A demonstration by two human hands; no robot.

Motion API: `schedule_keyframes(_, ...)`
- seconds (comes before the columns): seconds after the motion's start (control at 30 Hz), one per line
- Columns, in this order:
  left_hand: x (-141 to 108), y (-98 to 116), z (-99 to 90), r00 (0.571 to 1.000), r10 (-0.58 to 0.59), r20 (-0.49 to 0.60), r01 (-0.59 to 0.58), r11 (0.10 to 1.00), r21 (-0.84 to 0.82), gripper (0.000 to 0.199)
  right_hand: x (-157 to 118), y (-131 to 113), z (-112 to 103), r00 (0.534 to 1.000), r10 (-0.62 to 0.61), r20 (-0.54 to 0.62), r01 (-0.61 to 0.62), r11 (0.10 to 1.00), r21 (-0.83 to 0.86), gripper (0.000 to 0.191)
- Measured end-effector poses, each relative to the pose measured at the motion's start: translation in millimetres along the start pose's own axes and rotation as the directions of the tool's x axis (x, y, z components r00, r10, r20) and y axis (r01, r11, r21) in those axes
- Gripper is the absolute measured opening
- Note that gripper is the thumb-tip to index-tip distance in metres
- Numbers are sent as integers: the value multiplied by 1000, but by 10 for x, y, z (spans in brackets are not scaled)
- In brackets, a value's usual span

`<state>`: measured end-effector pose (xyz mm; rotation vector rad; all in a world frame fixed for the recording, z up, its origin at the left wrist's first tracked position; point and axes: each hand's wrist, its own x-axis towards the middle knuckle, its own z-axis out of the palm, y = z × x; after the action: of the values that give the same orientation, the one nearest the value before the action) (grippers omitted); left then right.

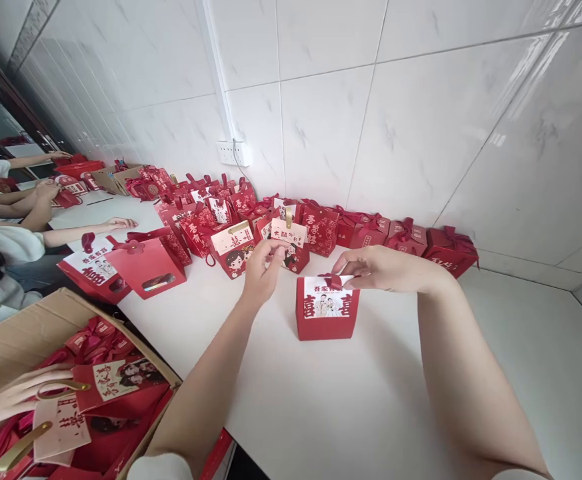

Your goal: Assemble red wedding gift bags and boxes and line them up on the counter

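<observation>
A red gift box (325, 327) stands upright on the white table, its white top panel printed with a couple and Chinese characters. My right hand (385, 268) reaches in from the right, with fingers closed at the dark red ribbon on the box's top. My left hand (263, 272) is to the left of this box, fingers curled in and thumb against them. Whether anything is between those fingers is hidden. Just behind it stand a gift box with a gold handle (295, 233) and another cartoon-printed gift box (233, 248).
Several red gift boxes (321, 230) line the tiled wall. A cardboard carton (31, 320) at lower left holds more, with another person's hand (21, 398) over it. Two red boxes (145, 263) stand on the table (321, 400). Co-workers' arms (91, 230) lie at far left.
</observation>
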<state>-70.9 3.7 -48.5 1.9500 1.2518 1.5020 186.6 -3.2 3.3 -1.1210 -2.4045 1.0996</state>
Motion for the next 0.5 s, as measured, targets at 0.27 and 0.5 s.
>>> schedule_keyframes(0.27,335,836,-410,758,-27,652,-143,968,207,25,41,-129,193,983,-5,-182,-62,931,-360,11)
schedule_keyframes(0.5,220,719,-56,821,0,572,-229,916,329,24,35,-163,243,966,34,-258,-141,902,-408,13)
